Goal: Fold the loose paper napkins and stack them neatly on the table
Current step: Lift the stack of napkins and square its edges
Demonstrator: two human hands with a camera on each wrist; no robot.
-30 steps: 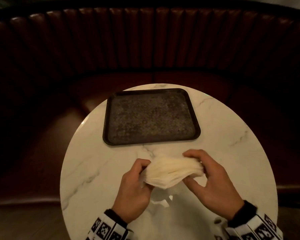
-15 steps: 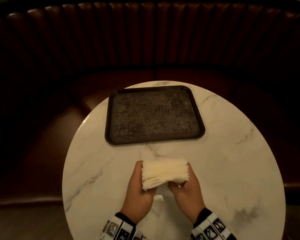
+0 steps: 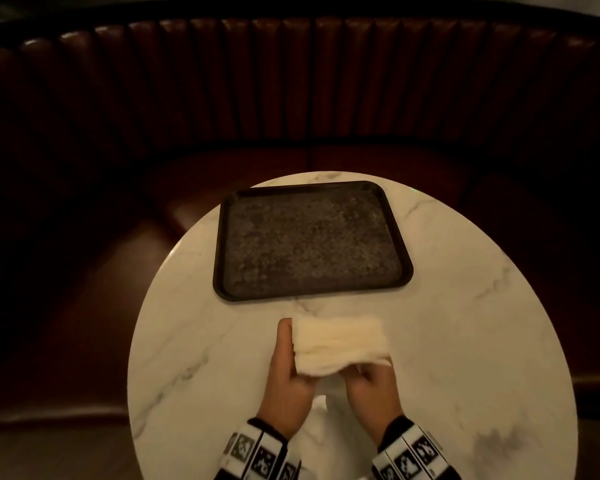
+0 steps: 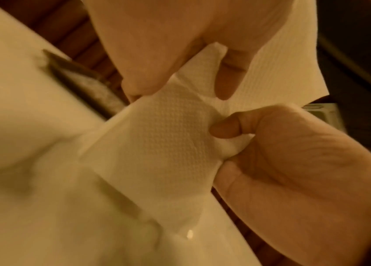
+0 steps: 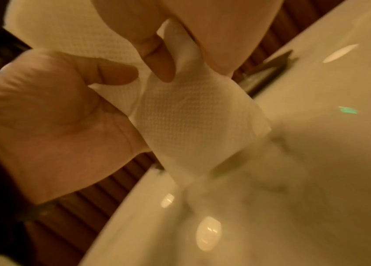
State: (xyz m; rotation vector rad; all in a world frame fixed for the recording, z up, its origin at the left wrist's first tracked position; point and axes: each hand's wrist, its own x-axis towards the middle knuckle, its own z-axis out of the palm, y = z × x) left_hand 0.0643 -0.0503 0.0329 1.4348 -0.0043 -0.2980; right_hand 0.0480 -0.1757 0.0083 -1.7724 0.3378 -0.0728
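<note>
In the lower centre of the head view, both hands hold a thick bundle of white paper napkins [image 3: 338, 344] just above the round marble table [image 3: 465, 341]. The bundle reads as a squared, layered block, its long side running left to right, the layered edges showing as faint parallel lines; it sags slightly at the lower right. The left hand [image 3: 288, 379] grips the bundle's left end, thumb up along the side. The right hand [image 3: 371, 389] curls round the lower right corner from below.

In the left wrist view the paper [image 4: 168, 140] shows a fine embossed grid, with a crease where fingers [image 4: 225, 128] pinch it. The right wrist view shows the same dimpled texture [image 5: 191, 115] and a loose flap hanging toward the tabletop.

More white paper [image 3: 317, 427] lies on the table between the 2 wrists, low in the frame. A dark rectangular tray [image 3: 222, 237] sits beyond the bundle, apart from it, with a ribbed brown leather booth [image 3: 291, 81] behind.
</note>
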